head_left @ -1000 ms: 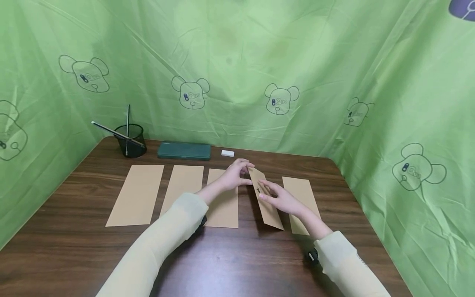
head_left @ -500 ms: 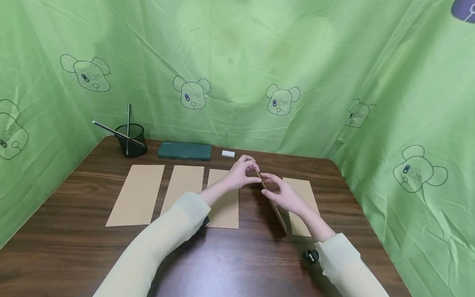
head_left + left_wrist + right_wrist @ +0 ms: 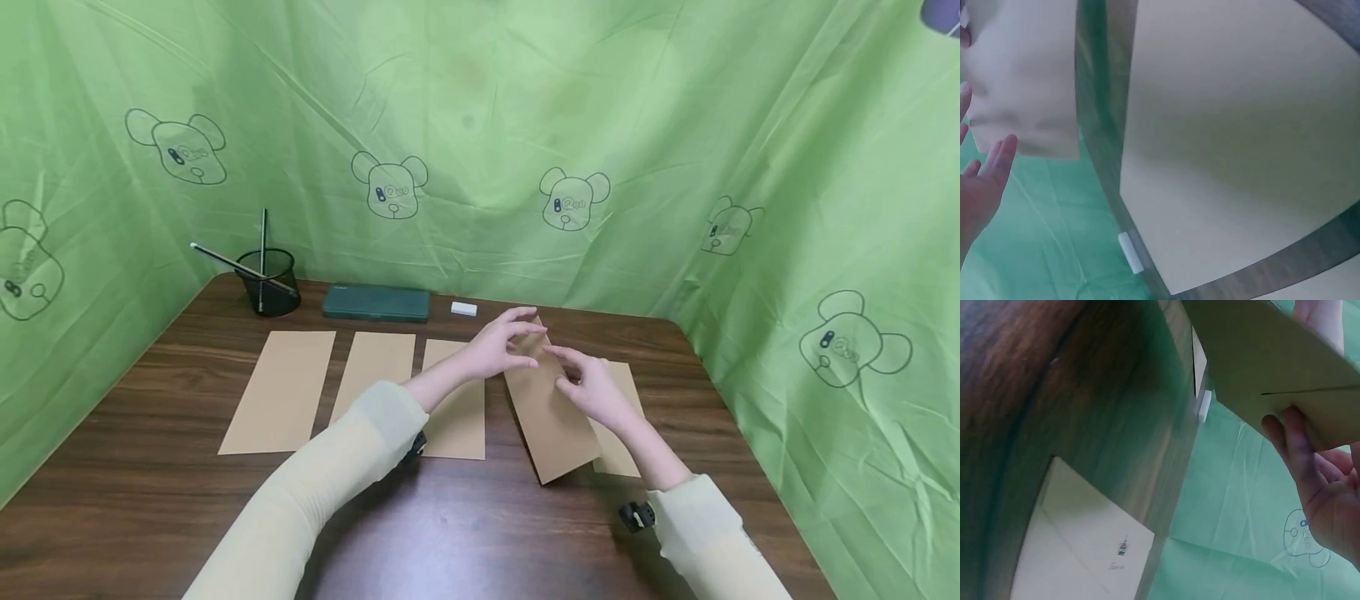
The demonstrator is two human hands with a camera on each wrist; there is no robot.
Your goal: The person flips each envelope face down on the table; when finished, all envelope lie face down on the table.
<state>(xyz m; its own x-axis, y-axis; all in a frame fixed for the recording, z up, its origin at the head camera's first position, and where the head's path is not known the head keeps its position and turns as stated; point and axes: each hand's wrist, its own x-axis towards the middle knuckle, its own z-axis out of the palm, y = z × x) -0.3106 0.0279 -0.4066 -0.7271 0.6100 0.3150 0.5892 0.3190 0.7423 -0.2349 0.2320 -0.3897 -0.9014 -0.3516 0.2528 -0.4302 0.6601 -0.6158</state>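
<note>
A brown kraft-paper envelope (image 3: 547, 408) is tilted above the table, its plain face toward the head camera. My left hand (image 3: 498, 343) holds it by the upper end, the thumb and fingers curved over the plain side. My right hand (image 3: 596, 387) pinches its right edge, thumb on top. In the right wrist view, fingertips (image 3: 1291, 419) press the underside beside a dark, straight flap edge. Three more envelopes, a left one (image 3: 279, 392), a second (image 3: 375, 367) and a third (image 3: 461, 417), lie flat. The rightmost envelope (image 3: 624, 400) lies partly under the raised one.
Along the back of the wooden table (image 3: 480, 533) stand a black mesh pen cup (image 3: 273, 287) with pencils, a dark green case (image 3: 375, 303) and a white eraser (image 3: 464, 308). A green curtain (image 3: 465, 125) with bear drawings encloses the back and sides.
The envelope in my hands has turned over: its marked face showed first, then it stood edge-on, and now its plain face shows. Both hands have shifted slightly right.
</note>
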